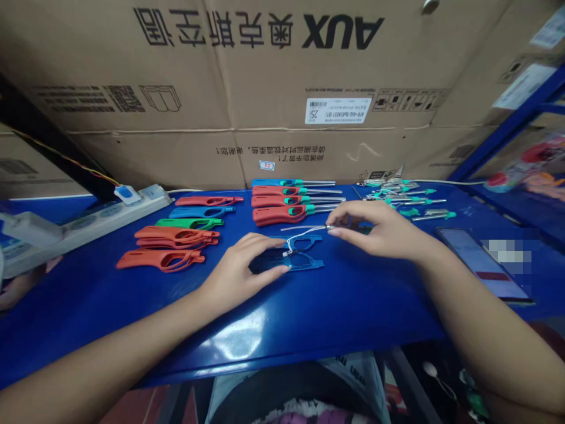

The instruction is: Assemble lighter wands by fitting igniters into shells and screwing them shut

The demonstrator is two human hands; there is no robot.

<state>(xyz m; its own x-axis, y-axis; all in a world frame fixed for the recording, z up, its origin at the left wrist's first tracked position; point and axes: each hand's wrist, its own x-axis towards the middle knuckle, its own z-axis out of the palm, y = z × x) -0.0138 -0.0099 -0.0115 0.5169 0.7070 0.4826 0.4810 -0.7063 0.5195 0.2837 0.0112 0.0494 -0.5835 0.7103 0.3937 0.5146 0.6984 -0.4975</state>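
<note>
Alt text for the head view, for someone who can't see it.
The right hand pinches a small dark part trailing thin white wire near two blue plastic casing pieces partly covered by the left hand. Orange, blue and green plastic handles lie at left on the glossy blue table.

The fingers [268, 277] and forearms [154, 330] are bare, above black [273, 386] and purple-white patterned clothing [309, 414].

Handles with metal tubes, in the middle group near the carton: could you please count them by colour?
Blue handle: 1
Red handles: 3
Total: 4
</note>
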